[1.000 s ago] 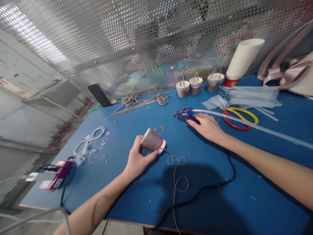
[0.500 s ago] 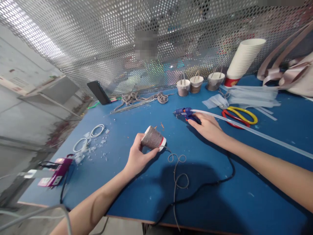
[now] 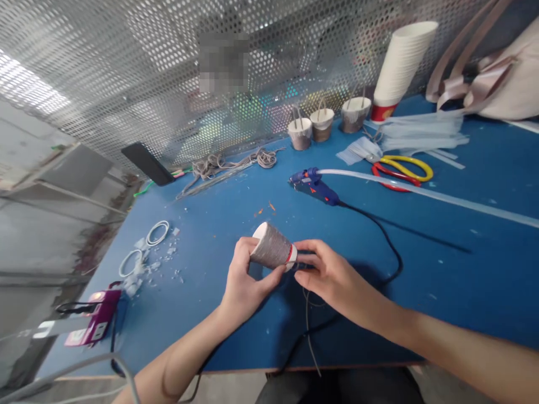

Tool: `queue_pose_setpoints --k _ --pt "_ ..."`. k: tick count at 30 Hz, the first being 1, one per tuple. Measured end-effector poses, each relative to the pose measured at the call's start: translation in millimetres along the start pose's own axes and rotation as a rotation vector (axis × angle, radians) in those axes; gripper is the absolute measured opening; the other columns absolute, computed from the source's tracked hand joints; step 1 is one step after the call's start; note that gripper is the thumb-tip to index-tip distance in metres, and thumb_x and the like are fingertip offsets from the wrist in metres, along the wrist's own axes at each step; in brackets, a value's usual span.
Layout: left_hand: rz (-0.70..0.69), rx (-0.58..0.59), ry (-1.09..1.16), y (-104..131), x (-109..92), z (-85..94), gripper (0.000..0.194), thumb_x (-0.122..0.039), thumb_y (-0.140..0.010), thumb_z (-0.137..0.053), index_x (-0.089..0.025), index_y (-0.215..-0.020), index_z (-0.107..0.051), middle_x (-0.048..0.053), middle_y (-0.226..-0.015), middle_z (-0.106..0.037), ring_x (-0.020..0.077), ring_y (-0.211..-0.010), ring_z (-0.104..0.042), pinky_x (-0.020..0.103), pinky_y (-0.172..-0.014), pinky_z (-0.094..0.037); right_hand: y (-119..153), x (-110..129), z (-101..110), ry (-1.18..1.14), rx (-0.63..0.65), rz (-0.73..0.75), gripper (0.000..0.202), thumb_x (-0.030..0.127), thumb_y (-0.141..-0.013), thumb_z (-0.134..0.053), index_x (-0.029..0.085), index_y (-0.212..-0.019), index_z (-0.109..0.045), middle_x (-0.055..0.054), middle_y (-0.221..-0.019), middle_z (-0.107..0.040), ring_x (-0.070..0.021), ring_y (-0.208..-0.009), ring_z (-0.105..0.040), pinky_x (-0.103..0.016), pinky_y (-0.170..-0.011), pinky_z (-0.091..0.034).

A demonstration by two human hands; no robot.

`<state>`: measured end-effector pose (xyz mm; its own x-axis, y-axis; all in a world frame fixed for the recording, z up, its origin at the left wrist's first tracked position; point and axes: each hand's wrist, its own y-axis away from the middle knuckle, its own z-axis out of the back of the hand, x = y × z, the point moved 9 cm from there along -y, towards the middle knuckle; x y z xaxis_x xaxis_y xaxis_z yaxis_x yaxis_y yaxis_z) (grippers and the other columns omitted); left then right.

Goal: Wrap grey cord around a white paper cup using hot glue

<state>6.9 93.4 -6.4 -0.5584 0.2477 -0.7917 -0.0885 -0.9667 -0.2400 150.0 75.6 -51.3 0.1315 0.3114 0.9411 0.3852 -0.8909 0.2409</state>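
A paper cup (image 3: 273, 247), its side wound in grey-brown cord with a red band and white base showing, lies tilted in my left hand (image 3: 246, 280). My left fingers reach to its open rim, and the thumb presses near the base. My right hand (image 3: 326, 275) is at the base end, fingers curled and touching the cup. Loose cord (image 3: 309, 331) trails from there toward the table's front edge; whether my right fingers pinch it is unclear. Beyond the hands lies a blue glue gun (image 3: 314, 186), with a long clear glue stick (image 3: 421, 192) in its back.
At the back stand several cord-wrapped cups (image 3: 300, 134) and a cup stack (image 3: 400, 73). Scissors (image 3: 404, 171) lie beside glue sticks (image 3: 421, 132). Cord bundles (image 3: 214, 166), a phone (image 3: 147, 163), white rings (image 3: 158, 233) and a purple power block (image 3: 99, 317) are leftward. A black cable (image 3: 389, 241) crosses the table.
My right hand has let go of the glue gun, left it lying on the table, and moved left to the cup's base. My left hand still holds the cup. The view has shifted.
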Motion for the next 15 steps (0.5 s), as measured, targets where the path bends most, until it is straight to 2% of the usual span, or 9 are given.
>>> queue_pose_setpoints --k 2,4,7,10,13,15 --pt "0.000 0.020 -0.045 3.1 -3.9 -1.3 0.024 -0.027 -0.071 -0.074 -0.019 -0.086 -0.056 0.003 -0.089 -0.057 0.0177 -0.083 -0.055 0.030 -0.073 -0.043 6.8 -5.1 -4.8 -0.060 -0.003 -0.047 0.040 0.023 -0.080 -0.058 0.020 -0.117 -0.042 -0.005 -0.093 -0.067 -0.0152 -0.076 -0.065 -0.032 -0.071 -0.053" --pt "-0.002 0.050 -0.070 4.6 -8.6 -2.4 0.023 -0.026 -0.072 -0.073 -0.019 -0.086 -0.055 0.002 -0.086 -0.056 0.0162 -0.080 -0.055 0.029 -0.071 -0.043 13.2 -6.6 -4.5 -0.036 -0.025 -0.056 0.039 0.023 -0.080 -0.058 0.019 -0.116 -0.043 0.001 -0.074 -0.063 -0.0138 -0.066 -0.062 -0.028 -0.062 -0.051" --pt "-0.008 0.103 -0.064 5.5 -15.9 -3.6 0.020 -0.024 -0.075 -0.069 -0.019 -0.087 -0.055 0.001 -0.084 -0.056 0.0137 -0.076 -0.054 0.027 -0.069 -0.043 19.1 -5.5 -1.6 0.123 -0.085 0.014 0.034 0.022 -0.081 -0.058 0.019 -0.113 -0.046 0.005 -0.063 -0.055 -0.0129 -0.059 -0.057 -0.026 -0.056 -0.048" --pt "0.010 0.144 -0.039 6.5 -19.7 -4.1 0.018 -0.026 -0.076 -0.068 -0.019 -0.087 -0.056 0.000 -0.083 -0.055 0.0128 -0.074 -0.054 0.026 -0.066 -0.043 22.6 5.2 1.2 0.356 -0.201 0.236 0.028 0.017 -0.081 -0.060 0.020 -0.106 -0.049 0.000 -0.077 -0.060 -0.0126 -0.060 -0.057 -0.029 -0.060 -0.051" --pt "0.059 0.152 -0.044 6.7 -19.4 -4.1 0.020 -0.029 -0.075 -0.068 -0.018 -0.087 -0.056 0.000 -0.082 -0.055 0.0126 -0.073 -0.054 0.025 -0.065 -0.042 30.7 23.7 -1.5 0.596 -0.299 0.525 0.020 0.012 -0.085 -0.057 0.022 -0.101 -0.050 -0.008 -0.099 -0.062 -0.0175 -0.080 -0.064 -0.034 -0.072 -0.055" --pt "0.095 0.154 -0.047 6.4 -18.9 -5.0 0.021 -0.030 -0.074 -0.068 -0.018 -0.086 -0.056 0.000 -0.082 -0.055 0.0124 -0.072 -0.053 0.025 -0.064 -0.042 35.9 33.3 -2.5 0.698 -0.336 0.647 0.015 0.010 -0.087 -0.053 0.022 -0.097 -0.052 -0.008 -0.098 -0.062 -0.0201 -0.089 -0.064 -0.035 -0.076 -0.055"
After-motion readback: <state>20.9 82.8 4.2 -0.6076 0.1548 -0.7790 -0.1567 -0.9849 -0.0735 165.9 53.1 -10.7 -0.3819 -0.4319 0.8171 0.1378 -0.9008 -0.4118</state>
